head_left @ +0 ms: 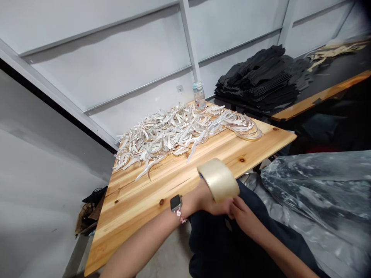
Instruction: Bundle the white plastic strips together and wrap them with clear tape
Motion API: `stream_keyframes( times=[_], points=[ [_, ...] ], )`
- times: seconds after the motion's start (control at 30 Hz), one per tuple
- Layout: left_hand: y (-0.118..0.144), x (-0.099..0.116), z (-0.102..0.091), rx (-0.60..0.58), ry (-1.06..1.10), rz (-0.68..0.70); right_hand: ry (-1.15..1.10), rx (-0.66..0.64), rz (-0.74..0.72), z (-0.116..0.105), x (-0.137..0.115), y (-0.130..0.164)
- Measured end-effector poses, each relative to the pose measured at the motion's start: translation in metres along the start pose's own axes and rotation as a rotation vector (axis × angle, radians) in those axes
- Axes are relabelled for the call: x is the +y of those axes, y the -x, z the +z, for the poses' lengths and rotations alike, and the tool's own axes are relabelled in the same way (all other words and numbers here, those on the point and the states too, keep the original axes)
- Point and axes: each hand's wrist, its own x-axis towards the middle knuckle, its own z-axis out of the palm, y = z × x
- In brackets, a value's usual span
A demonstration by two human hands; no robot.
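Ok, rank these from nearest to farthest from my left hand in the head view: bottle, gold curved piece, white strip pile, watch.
1. Gold curved piece: against the left hand.
2. Watch: on the left wrist.
3. White strip pile: ahead on the table.
4. Bottle: at the table's far end.

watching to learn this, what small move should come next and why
Probably slide the right hand a little along the lower edge of the curved gold piece: both hands meet near that edge, and the left hand, partly hidden by the piece, seems to support it.
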Motion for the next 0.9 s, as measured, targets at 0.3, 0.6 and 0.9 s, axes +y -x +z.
stream_keyframes(
  times=[0.3,0.6,0.9],
  points=[
    [-0.012,0.048,-0.046,0.629,0.7,0.228,-0.184,-0.012,-0.051,-0.004,0.001,0.006],
    [-0.009,0.047,-0.06,0.532,0.782,0.18,-0.13,-0.063,-0.299,0.0,-0.04,-0.017],
    [-0.002,0.041,-0.051,0.167,0.569,-0.008,0.032,-0.108,-0.37,0.001,-0.054,-0.069]
  ],
)
